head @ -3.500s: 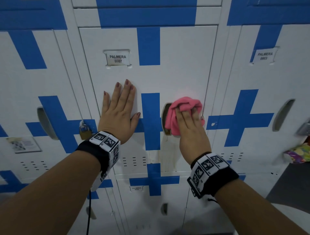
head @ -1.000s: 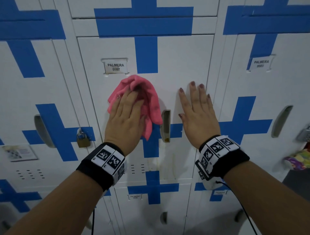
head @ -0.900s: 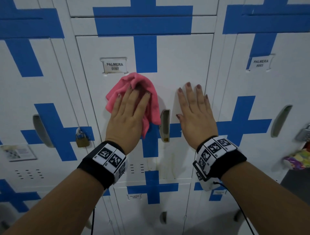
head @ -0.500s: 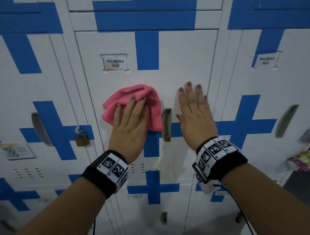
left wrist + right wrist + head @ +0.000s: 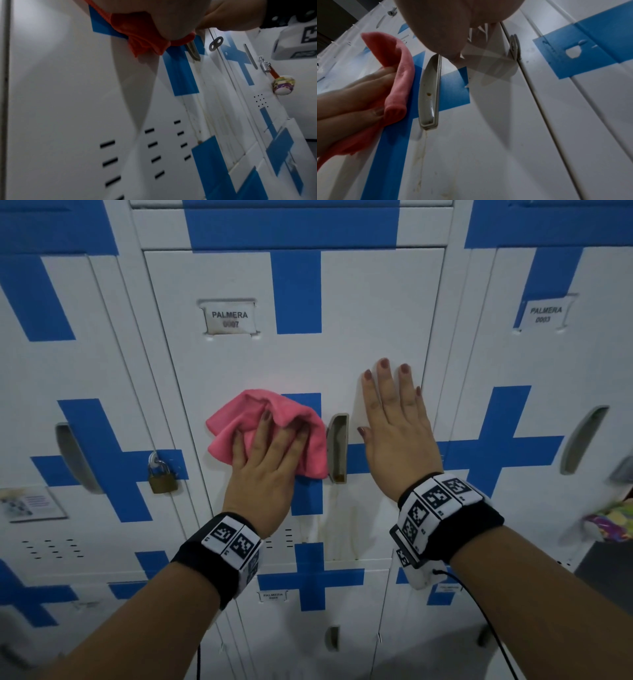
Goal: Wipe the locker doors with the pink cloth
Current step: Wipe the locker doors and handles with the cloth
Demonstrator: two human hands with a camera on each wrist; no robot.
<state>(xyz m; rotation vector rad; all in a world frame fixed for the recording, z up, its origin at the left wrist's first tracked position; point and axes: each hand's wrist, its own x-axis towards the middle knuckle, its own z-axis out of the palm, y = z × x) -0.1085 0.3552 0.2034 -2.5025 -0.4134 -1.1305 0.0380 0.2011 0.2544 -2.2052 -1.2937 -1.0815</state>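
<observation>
The pink cloth [image 5: 239, 426] is bunched against the white and blue locker door [image 5: 370, 302] labelled PALMERA 0007, just left of its recessed handle [image 5: 337, 446]. My left hand [image 5: 274, 436] presses the cloth flat to the door with nearly straight fingers [image 5: 351, 97]. In the right wrist view the cloth [image 5: 399, 81] folds over beside the handle [image 5: 429, 92]. My right hand [image 5: 394, 412] lies flat and spread on the same door, right of the handle, holding nothing. The left wrist view shows the cloth [image 5: 142, 40] hanging under my palm.
A brass padlock [image 5: 162, 477] hangs on the neighbouring locker to the left. Yellowish drip stains [image 5: 337, 525] run down below the handle. A colourful object [image 5: 613, 525] hangs from the locker at the far right. More locker doors sit above, below and on both sides.
The cloth passed from my right hand to my left. Over the last second the left hand slid it down from under the label to handle height. The right hand stayed flat.
</observation>
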